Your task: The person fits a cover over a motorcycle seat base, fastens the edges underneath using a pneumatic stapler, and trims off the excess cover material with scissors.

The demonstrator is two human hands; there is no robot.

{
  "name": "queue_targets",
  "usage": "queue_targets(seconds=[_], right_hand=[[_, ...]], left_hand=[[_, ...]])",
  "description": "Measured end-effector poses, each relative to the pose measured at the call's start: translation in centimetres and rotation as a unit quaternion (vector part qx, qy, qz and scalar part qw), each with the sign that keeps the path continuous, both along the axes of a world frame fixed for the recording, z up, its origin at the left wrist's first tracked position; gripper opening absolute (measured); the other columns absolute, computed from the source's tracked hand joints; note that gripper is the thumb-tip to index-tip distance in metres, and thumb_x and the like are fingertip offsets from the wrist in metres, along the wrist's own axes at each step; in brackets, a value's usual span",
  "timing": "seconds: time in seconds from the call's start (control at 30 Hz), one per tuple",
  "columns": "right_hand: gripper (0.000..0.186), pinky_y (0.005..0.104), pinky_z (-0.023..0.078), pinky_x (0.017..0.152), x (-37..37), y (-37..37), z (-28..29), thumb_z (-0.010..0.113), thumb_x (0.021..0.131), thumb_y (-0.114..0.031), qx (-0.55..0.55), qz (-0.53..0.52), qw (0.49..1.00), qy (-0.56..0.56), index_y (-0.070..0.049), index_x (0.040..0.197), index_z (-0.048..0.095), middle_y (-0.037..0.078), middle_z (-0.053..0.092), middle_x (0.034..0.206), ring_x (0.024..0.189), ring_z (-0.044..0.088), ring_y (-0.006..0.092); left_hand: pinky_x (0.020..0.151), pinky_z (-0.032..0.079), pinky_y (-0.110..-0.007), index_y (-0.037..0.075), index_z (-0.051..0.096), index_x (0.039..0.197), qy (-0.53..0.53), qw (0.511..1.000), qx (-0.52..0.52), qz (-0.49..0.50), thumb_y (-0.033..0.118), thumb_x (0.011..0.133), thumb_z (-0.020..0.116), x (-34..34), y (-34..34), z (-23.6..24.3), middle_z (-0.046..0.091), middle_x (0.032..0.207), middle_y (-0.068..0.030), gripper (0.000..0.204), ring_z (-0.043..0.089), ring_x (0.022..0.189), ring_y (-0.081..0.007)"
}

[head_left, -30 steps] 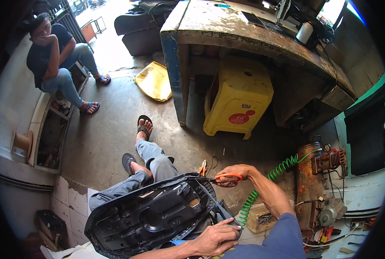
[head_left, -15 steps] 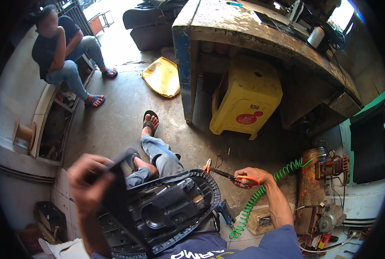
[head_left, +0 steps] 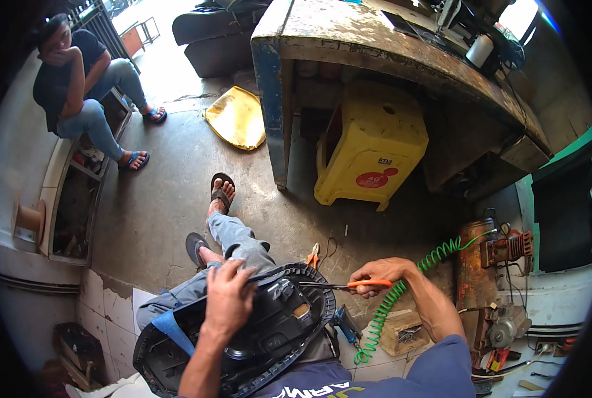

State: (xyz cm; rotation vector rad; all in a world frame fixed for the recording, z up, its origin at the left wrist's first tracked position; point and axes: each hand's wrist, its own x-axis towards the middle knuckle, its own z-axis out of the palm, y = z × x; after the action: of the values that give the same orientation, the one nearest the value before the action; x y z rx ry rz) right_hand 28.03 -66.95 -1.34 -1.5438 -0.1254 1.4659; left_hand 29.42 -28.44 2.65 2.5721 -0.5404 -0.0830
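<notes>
On my lap lies a black plastic motorcycle seat base (head_left: 275,343), hollow side up with a toothed rim. A blue strap (head_left: 172,330) crosses its left part. My left hand (head_left: 231,295) hovers over the far side of the base, fingers apart, with nothing seen in it. At the right end, my right hand (head_left: 375,275) grips scissors (head_left: 370,284) by their orange handles. The blades point left over the base's rim. Orange-handled pliers (head_left: 314,256) lie on the floor just beyond the base.
A yellow stool (head_left: 375,149) stands under a worn workbench (head_left: 349,50). A green coiled air hose (head_left: 382,325) runs beside my right forearm to a rusty compressor tank (head_left: 475,265). A wooden box (head_left: 402,331) sits near it. A seated person (head_left: 87,86) is at far left, near a yellow sheet (head_left: 237,118).
My left hand moved right, over the base; the black strip it held is out of sight. The scissors swung level and shifted left onto the rim. The blue strap now shows.
</notes>
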Motion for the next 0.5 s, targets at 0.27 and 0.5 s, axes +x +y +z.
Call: queue_targets(seconds=[0.27,0.5], right_hand=[[0.037,0.0243,0.044,0.053,4.9,0.8,-1.8,0.064,0.101,-0.042,0.001,0.009,0.999,0.034,-0.006,0.108,0.068,-0.002,0.059,0.076,0.062,0.052,0.0068],[0.039,0.0232,0.044,0.054,8.1,1.2,-1.9,0.068,0.098,-0.039,-0.001,0.082,0.996,0.032,-0.003,0.113,0.067,0.0,0.065,0.085,0.068,0.056,0.0066]], left_hand=[[0.1,0.041,-0.045,0.005,0.07,0.112,0.018,0.997,-0.058,0.04,0.011,0.088,0.07,-2.2,-1.9,-2.7,0.069,0.12,-0.0129,0.024,0.063,0.113,-0.0301],[0.097,0.042,-0.042,0.004,0.07,0.106,0.016,0.994,-0.083,0.072,0.008,0.085,0.073,-1.5,-1.3,-2.4,0.072,0.112,-0.012,0.021,0.066,0.107,-0.0289]])
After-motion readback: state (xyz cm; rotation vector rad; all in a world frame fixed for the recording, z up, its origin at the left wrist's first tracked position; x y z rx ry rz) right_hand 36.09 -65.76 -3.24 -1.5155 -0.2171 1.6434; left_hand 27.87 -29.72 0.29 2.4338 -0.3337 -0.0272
